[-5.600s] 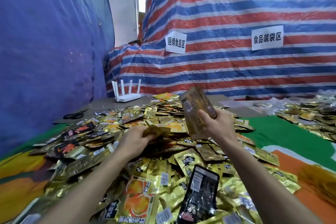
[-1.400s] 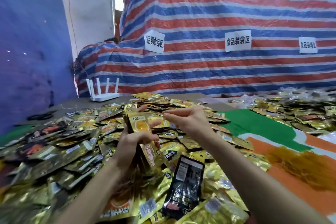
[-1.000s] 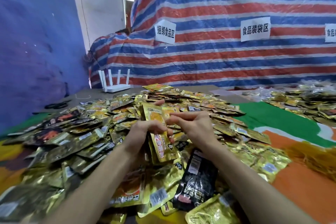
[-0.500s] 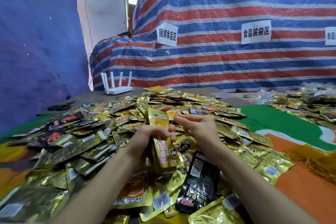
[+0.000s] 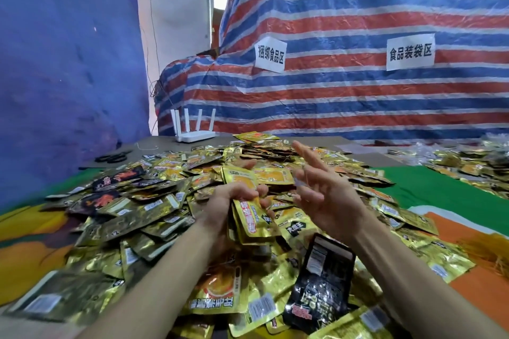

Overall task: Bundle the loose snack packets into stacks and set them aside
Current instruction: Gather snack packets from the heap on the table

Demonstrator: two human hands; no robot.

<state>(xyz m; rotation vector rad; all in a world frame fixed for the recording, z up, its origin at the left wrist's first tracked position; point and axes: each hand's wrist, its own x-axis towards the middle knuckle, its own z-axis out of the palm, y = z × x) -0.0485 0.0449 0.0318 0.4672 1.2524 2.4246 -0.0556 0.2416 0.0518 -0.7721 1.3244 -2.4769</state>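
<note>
- Left hand (image 5: 234,201): clamped around a stack of gold packets (image 5: 248,209), fingers wrapped across the front near the upper third, thumb side hidden behind.
- Stack held roughly upright over the loose pile (image 5: 170,201), long axis running top to bottom, upper end tipped slightly away from the camera; lower edges fanned out somewhat, not squared.
- Right hand (image 5: 325,192): spread, fingers apart and extended, palm turned toward the stack, gripping no packet. Faint thin line across the fingers, possibly a band or string; too fine to confirm.
- Key relation: stack lies just to the left of the right hand, close beside but not touching; narrow gap between the right fingertips and the stack's near edge.
- Judged next requirement: a wrap or tie crossing the short axis of the stack, approached sideways from the right hand, the left supplying the hold.
- Black packet (image 5: 319,283) lying face up on the pile below the right wrist, apart from the stack.
- White router (image 5: 194,132) and scissors (image 5: 113,157) at the far table edge, well clear of both hands.
</note>
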